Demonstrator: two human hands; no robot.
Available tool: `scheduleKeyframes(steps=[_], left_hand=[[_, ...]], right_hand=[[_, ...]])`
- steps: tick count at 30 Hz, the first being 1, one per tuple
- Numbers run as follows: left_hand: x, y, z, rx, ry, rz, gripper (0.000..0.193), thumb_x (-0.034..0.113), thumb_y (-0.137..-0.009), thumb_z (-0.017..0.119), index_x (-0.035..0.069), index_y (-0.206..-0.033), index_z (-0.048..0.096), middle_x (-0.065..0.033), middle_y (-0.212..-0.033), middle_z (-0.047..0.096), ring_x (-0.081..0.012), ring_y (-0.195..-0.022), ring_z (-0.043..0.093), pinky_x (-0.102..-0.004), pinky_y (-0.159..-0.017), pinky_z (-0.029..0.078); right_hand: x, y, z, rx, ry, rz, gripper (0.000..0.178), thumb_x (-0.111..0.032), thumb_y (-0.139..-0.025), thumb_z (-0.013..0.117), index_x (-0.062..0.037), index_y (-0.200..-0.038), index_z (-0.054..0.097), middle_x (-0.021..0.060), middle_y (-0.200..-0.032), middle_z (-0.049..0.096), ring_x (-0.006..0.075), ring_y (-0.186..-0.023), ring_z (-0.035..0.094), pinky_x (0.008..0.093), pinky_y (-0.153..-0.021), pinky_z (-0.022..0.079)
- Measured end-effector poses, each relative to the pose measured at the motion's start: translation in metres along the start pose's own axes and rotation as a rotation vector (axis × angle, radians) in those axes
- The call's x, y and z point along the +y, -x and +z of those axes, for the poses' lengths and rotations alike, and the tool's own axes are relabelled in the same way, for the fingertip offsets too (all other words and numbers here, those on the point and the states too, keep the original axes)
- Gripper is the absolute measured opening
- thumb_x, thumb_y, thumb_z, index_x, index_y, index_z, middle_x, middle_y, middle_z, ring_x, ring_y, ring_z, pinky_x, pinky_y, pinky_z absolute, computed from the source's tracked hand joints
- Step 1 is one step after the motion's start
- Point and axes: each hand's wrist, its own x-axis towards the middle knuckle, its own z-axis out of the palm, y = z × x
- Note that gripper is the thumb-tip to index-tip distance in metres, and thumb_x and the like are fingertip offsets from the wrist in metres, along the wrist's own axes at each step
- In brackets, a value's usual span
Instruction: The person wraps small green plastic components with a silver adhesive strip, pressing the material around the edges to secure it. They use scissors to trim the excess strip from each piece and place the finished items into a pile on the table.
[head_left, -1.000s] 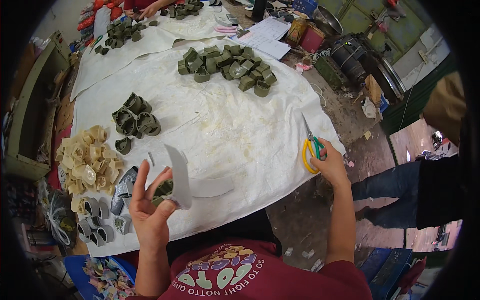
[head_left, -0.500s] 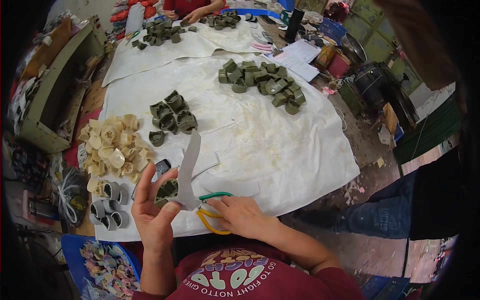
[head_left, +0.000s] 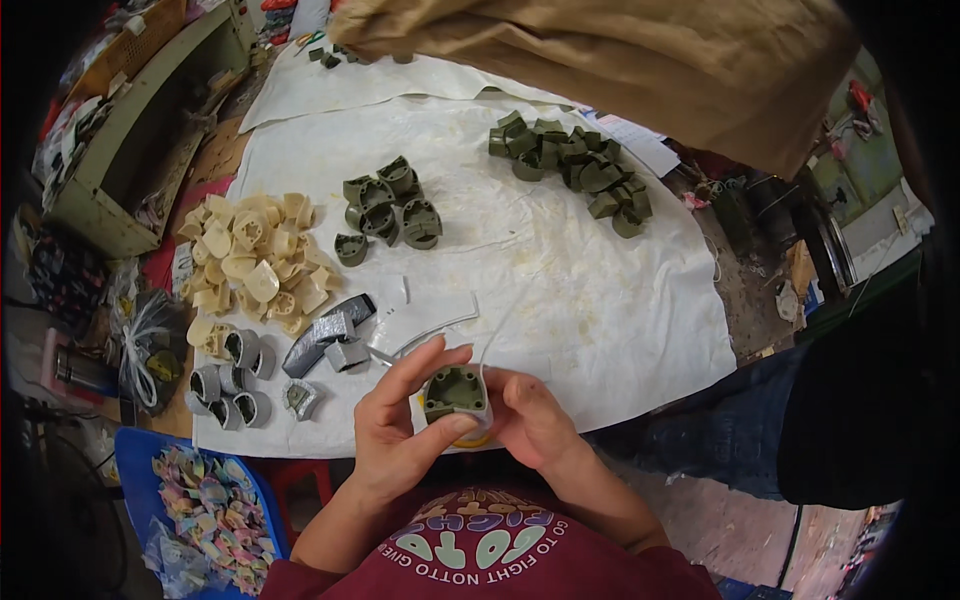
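My left hand (head_left: 395,420) grips a small hollow olive-green plastic part (head_left: 455,388), open side up, thumb on its near wall. A thin pale grey strip (head_left: 486,352) lies against its right side, its free end rising beyond. My right hand (head_left: 535,420) is closed at that side, fingers pressing the strip; some fingertips are hidden. Beneath the part shows a yellow handle of the scissors (head_left: 482,441); most of them is hidden. Left of my hands lie grey-wrapped parts (head_left: 232,378), a single wrapped part (head_left: 300,398) and shiny grey pieces (head_left: 325,335).
A white cloth (head_left: 590,310) covers the table. On it are a beige part pile (head_left: 260,255), a green part cluster (head_left: 385,205) and a larger green pile (head_left: 585,165). Brown fabric (head_left: 600,60) hangs across the far side. A blue bin (head_left: 130,470) holds scraps; a jeans-clad leg (head_left: 700,420) stands right.
My right hand has let go of the scissors and moved to the strip and part. The strip now lies along the part. Brown fabric has come across the far side, hiding the co-worker.
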Motion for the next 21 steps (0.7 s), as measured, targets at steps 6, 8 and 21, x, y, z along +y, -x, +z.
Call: scheduleKeyframes(steps=[6, 8, 21], left_hand=[[-0.006, -0.003, -0.005, -0.072, -0.243, 0.095, 0.070, 0.007, -0.071, 0.080, 0.006, -0.135, 0.051, -0.0137, -0.121, 0.063, -0.0217, -0.114, 0.054, -0.0345, -0.100, 0.038], [-0.007, 0.000, -0.003, -0.078, -0.287, 0.095, 0.071, 0.011, -0.071, 0.081, 0.008, -0.136, 0.051, -0.0115, -0.123, 0.063, -0.0240, -0.120, 0.051, -0.0394, -0.104, 0.034], [-0.014, -0.007, -0.003, -0.180, -0.524, 0.087, 0.089, 0.038, -0.075, 0.077, 0.011, -0.147, 0.033, -0.0210, -0.155, 0.021, -0.0353, -0.145, 0.015, -0.0567, -0.113, 0.009]], right_hand=[[-0.010, -0.012, 0.002, 0.106, -0.079, -0.131, 0.035, -0.026, -0.091, 0.064, -0.0022, -0.116, 0.061, 0.0106, -0.113, 0.064, 0.0175, -0.105, 0.060, 0.0348, -0.093, 0.047], [-0.013, -0.010, -0.003, 0.132, -0.058, -0.144, 0.026, -0.020, -0.091, 0.064, -0.0020, -0.110, 0.063, 0.0112, -0.111, 0.065, 0.0180, -0.101, 0.062, 0.0348, -0.090, 0.049], [-0.015, -0.010, 0.005, 0.271, -0.067, -0.184, 0.020, -0.012, -0.090, 0.064, -0.0013, -0.107, 0.063, 0.0079, -0.102, 0.067, 0.0151, -0.091, 0.063, 0.0293, -0.085, 0.050]])
